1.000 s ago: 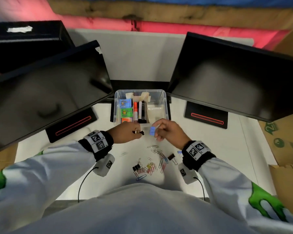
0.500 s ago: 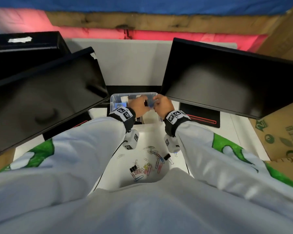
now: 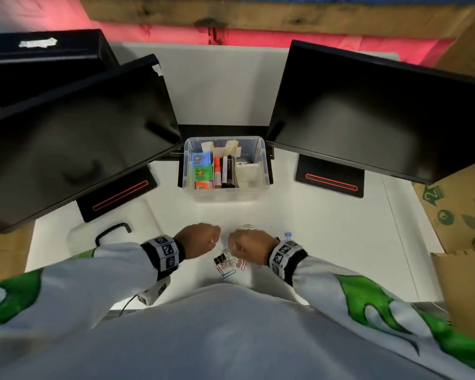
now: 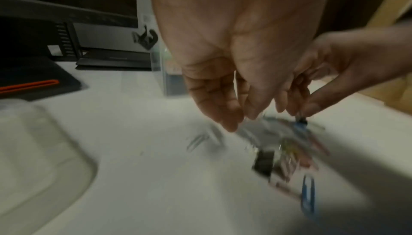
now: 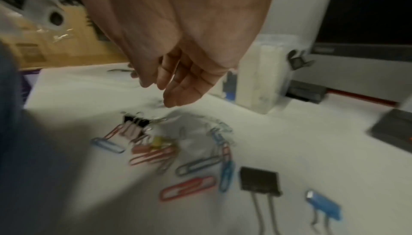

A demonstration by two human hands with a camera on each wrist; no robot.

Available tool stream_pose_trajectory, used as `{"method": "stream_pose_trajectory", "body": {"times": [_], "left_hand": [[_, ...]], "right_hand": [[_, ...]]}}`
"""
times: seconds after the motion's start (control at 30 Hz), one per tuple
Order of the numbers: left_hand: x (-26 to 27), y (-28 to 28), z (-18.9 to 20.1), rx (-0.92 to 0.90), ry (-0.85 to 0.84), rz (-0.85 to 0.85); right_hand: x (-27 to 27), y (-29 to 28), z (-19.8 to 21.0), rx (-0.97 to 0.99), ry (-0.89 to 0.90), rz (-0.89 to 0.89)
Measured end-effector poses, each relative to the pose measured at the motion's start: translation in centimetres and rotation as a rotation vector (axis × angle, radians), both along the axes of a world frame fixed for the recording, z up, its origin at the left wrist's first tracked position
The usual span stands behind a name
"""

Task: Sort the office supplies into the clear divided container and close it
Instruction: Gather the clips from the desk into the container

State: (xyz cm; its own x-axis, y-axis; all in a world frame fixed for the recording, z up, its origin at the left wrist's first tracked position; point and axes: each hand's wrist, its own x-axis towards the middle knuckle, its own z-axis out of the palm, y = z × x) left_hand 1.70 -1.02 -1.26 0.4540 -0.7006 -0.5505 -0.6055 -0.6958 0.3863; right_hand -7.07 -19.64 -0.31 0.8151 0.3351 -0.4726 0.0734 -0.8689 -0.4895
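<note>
Clear plastic container sits open with markers inside; both hands, left and right, hang loose, grips released, above paper clips.

Both arms reach forward from the body, sleeves in pale grey with green flame shapes, each wrist wrapped in a black band bearing square markers. The left hand sits at about 11 o'clock from the torso, knuckles up, fingers drooping loosely downward and together, holding nothing that shows. The right hand sits at about 1 o'clock, just beside the left with a narrow gap between them, back of the hand up. In the right wrist view its fingers hang relaxed and slightly bent. In the left wrist view its thumb and forefinger tips seem drawn close, but blur hides whether they pinch anything.
</note>
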Motion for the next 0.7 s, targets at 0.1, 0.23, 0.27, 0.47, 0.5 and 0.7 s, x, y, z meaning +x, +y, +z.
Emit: {"method": "stream_pose_trajectory", "body": {"times": [0.1, 0.23, 0.27, 0.47, 0.5, 0.7], "left_hand": [[-1.4, 1.1, -2.1, 0.040, 0.054, -0.061], [-2.3, 1.0, -3.5, 0.009, 0.001, -0.140], [-2.4, 1.0, -3.7, 0.013, -0.021, -0.164], [-3.1, 0.1, -4.4, 0.024, -0.137, -0.269], [-3.1, -0.3, -4.3, 0.031, -0.160, -0.281], [-2.3, -1.5, -3.3, 0.089, -0.224, -0.337]], "right_hand": [[-0.6, 2.4, -1.8, -0.060, 0.068, 0.014], [-0.9, 3.4, -3.3, -0.102, 0.106, -0.038], [-1.0, 3.3, -3.4, -0.097, 0.098, -0.045], [-0.9, 1.6, -2.3, -0.033, 0.125, -0.067], [-0.9, 1.3, -2.1, -0.029, 0.133, -0.082], [-1.0, -0.2, -0.9, 0.021, 0.172, -0.202]]}}
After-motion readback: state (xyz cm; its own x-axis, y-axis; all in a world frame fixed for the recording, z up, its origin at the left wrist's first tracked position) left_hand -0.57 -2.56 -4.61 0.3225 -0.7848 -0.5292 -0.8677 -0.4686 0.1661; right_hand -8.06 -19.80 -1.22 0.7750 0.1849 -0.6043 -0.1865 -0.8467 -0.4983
